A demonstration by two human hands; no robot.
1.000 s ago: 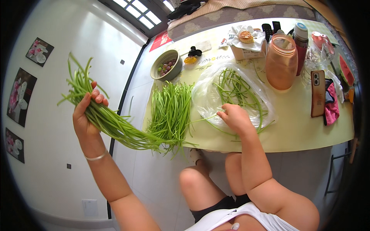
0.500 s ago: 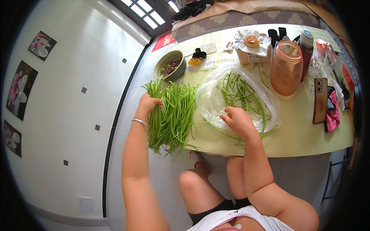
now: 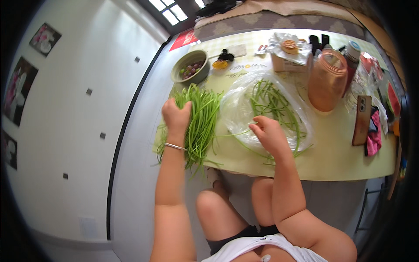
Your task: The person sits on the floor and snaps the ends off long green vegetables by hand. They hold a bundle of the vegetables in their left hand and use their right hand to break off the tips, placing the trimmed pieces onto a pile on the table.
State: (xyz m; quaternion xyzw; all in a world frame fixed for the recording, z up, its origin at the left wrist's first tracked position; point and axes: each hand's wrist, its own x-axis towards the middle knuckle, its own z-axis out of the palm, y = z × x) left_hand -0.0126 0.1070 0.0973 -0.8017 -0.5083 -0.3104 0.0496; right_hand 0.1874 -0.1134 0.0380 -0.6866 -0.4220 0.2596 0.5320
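A thick pile of long green vegetable stems (image 3: 203, 118) lies at the table's left edge, some ends hanging over the front. My left hand (image 3: 176, 115) is closed on stems at the pile's left side; its fingertips are partly hidden among them. My right hand (image 3: 268, 133) has thumb and fingers pinched together around a thin green stem (image 3: 233, 135), which stretches left toward the pile. Just beyond that hand, a clear plastic bag (image 3: 235, 107) lies spread open with loose stems (image 3: 273, 102) on it.
Behind the pile stands a bowl of grapes (image 3: 174, 73), near a black hair claw (image 3: 225, 55). Farther right are a box (image 3: 288, 65) with a pastry on top, an orange bottle (image 3: 325, 83), a thermos (image 3: 352, 54) and a phone (image 3: 361, 120). The table's front edge (image 3: 323, 179) is above my knees.
My left hand has moved right and turned over the pile; the bunch it held at the left now lies against the rest. My right hand stays nearly in place, pinching. The view has shifted slightly.
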